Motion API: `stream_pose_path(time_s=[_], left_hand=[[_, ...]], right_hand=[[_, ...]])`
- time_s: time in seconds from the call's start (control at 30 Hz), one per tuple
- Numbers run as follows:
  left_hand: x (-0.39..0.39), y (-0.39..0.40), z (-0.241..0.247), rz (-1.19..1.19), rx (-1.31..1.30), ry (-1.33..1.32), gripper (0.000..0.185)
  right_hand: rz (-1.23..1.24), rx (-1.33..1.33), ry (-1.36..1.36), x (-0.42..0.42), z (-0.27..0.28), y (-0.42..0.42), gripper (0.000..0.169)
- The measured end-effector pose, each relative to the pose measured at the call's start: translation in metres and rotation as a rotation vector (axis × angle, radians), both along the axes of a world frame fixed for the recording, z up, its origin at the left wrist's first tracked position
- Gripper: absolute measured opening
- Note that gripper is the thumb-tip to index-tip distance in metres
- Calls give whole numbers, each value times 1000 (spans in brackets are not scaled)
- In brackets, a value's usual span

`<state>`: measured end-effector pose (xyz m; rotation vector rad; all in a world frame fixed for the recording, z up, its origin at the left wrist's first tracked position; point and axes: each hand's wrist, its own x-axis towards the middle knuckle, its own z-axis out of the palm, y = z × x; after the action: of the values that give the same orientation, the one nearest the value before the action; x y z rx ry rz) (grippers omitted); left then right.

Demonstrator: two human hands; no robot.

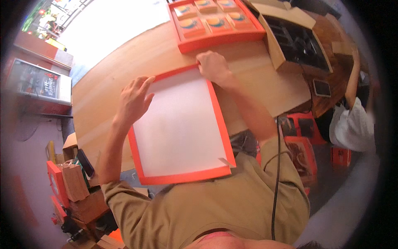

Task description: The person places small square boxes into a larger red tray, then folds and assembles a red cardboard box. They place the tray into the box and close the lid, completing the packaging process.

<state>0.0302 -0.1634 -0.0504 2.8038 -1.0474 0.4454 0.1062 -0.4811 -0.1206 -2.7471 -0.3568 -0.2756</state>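
A shallow red cardboard box part (223,124) with a white inside lies before me, its near edge close to my shirt. Over its far left corner is my left hand (134,99), with fingers along the rim and the thumb over the white inside. My right hand (213,67) is curled around the far right corner and pinches the wall there. At the near right corner the walls do not meet, and a small end flap (227,162) sticks out loose. The hands hide both far corners.
Beyond, a red box (217,41) holds several printed small boxes on the wooden table (102,93). An open carton (278,56) and a phone (321,88) are to the right, near another person (351,124). A black cable (276,174) crosses my right side. Cartons (74,182) are stacked left.
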Motion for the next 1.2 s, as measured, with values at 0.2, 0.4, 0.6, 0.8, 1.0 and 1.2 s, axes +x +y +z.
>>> stream_pose_path(time_s=[0.2, 0.4, 0.6, 0.8, 1.0, 1.2], left_hand=[[-165, -43, 43, -245, -4, 475, 41], [-237, -100, -19, -201, -50, 324, 63], [-244, -98, -49, -153, -165, 181, 48], [-243, -95, -51, -194, -102, -55, 26], [-219, -107, -46, -229, -177, 52, 19], [-211, -104, -36, -181, -169, 483, 35]], right_hand=[[-6, -40, 32, 5, 8, 13, 15], [-50, -72, 60, 7, 14, 23, 14], [-58, -92, 51, 5, 15, 22, 12], [-75, -152, 44, 1, 21, 29, 10], [-149, -182, 53, -1, 21, 41, 10], [-173, -150, 47, -1, 19, 42, 9]])
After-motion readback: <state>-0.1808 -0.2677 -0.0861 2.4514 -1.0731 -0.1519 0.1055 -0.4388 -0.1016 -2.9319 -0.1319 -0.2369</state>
